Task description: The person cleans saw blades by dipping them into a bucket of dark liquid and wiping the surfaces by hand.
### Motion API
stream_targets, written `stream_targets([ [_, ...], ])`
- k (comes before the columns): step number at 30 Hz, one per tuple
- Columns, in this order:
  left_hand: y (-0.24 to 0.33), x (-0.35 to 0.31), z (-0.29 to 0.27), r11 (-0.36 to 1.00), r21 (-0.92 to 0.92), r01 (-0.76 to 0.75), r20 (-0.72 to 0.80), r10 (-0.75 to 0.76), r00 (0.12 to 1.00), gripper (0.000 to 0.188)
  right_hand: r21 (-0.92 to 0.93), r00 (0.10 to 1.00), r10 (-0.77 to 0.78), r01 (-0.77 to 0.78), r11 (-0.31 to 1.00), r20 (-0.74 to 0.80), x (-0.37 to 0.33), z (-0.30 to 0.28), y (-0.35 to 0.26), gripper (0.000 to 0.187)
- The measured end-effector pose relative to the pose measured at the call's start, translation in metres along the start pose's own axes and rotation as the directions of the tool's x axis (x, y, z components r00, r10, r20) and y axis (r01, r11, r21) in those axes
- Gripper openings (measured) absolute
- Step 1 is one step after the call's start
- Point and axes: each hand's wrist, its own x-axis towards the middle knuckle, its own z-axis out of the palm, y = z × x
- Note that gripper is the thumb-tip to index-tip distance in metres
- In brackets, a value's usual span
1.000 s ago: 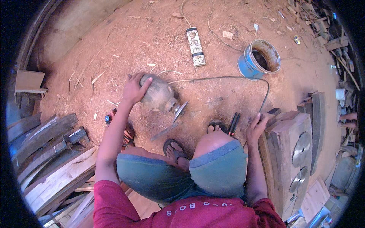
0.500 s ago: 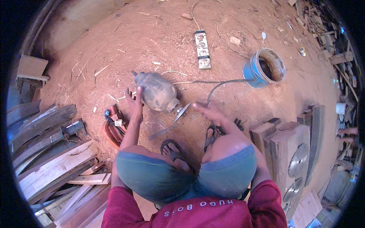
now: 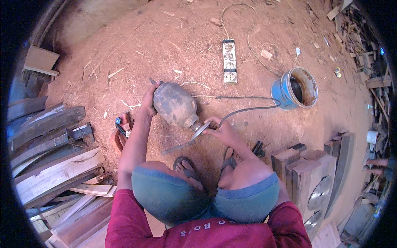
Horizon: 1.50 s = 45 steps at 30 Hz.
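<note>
A dusty grey, barrel-shaped electric motor (image 3: 173, 103) lies on the ground in front of me, with a stub of shaft at its far left end. On its near right end sits a thin round metal disc (image 3: 201, 130), seen nearly edge-on. My left hand (image 3: 150, 99) is wrapped round the motor's far left end, by the shaft stub; some fingers are hidden. My right hand (image 3: 220, 130) pinches the disc's rim from the right, thumb and fingers on either side. Below the disc a thin flat dark strip (image 3: 178, 147) lies at a slant near my left sandal.
A blue bucket (image 3: 281, 93) with a dark cable over its side stands at the right. Beyond lies a white power strip (image 3: 230, 62). An orange-red tool (image 3: 119, 138) rests left of my forearm. Timber (image 3: 62, 173) is piled left; wooden blocks (image 3: 310, 173) with saw blades stand right.
My left hand has moved from the motor's side up to its far left end and gripped it. My right hand has come left and closed on the disc. The view has shifted slightly.
</note>
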Motion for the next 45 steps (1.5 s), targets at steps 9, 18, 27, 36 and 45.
stream_targets([
  [9,-0.038,-0.039,-0.028,0.938,-0.223,-0.266,-0.207,0.221,0.953,0.037,-0.347,0.984,-0.166,0.180,0.920,0.069,0.036,-0.036,-0.059,0.042],
  [18,-0.053,-0.058,-0.032,0.802,-0.352,-0.482,-0.420,0.326,0.847,0.038,-0.412,0.959,-0.234,0.279,0.867,0.157,0.088,-0.049,-0.068,0.053],
  [27,-0.045,-0.039,-0.030,0.760,-0.419,-0.497,-0.407,0.333,0.851,0.041,-0.031,0.990,-0.125,0.123,0.992,-0.061,0.092,-0.044,-0.060,0.057],
  [36,-0.135,-0.105,-0.010,0.715,0.623,-0.317,-0.169,0.519,0.838,0.035,-0.062,0.919,0.082,-0.114,0.992,-0.385,-0.023,-0.076,-0.217,0.041],
  [45,-0.026,-0.124,0.220,-0.081,0.517,-0.852,0.562,0.783,0.267,0.060,-0.784,0.747,-0.664,0.439,0.440,0.046,-0.041,-0.103,-0.336,0.022],
])
